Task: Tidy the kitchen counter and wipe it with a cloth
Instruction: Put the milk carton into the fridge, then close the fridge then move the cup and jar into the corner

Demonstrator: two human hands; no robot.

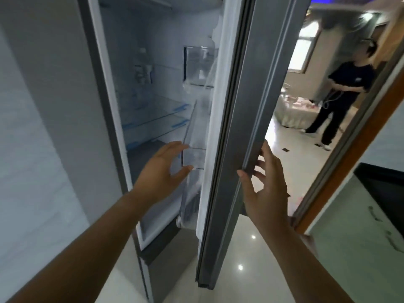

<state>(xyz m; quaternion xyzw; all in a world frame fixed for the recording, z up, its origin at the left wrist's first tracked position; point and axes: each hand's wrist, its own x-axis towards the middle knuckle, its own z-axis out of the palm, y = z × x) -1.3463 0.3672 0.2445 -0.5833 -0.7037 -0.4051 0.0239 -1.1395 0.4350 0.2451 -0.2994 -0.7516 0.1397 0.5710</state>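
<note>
Head view looks into a tall grey refrigerator (99, 119) whose grey metal door (247, 106) stands swung wide, its thin edge turned toward the camera and its long axis upright, leaning a little in the wide lens. The white inner lining of the door faces left, toward the cabinet.

The black-topped kitchen counter (384, 189) sits at the far right edge, well apart from both hands. Only 1 corner of it shows, so I cannot tell which way its length runs. A pale cabinet front (354, 237) lies below it.

The left hand (161, 171) is inside the doorway, palm toward the door lining, fingers spread and nearly straight, holding nothing. Its fingertips are at or just short of a clear plastic door bin (193, 158); contact is not certain. The right hand (264, 189) is at the door's outer edge, also spread: the thumb touches the near face of the edge, and the fingers reach loosely round the far side without clamping.

Inside the cabinet, 2 clear glass shelves (153, 119) carry strips of blue tape. Higher up stands a pale, blurred bottle-like shape (143, 62). A second clear bin (200, 62) sits higher on the door. What the bins hold cannot be made out.

Past the door, through an orange-brown wooden doorframe (349, 171), a person in dark clothes (341, 90) stands on the glossy pale floor (251, 248) beside a white-draped table (295, 114).
</note>
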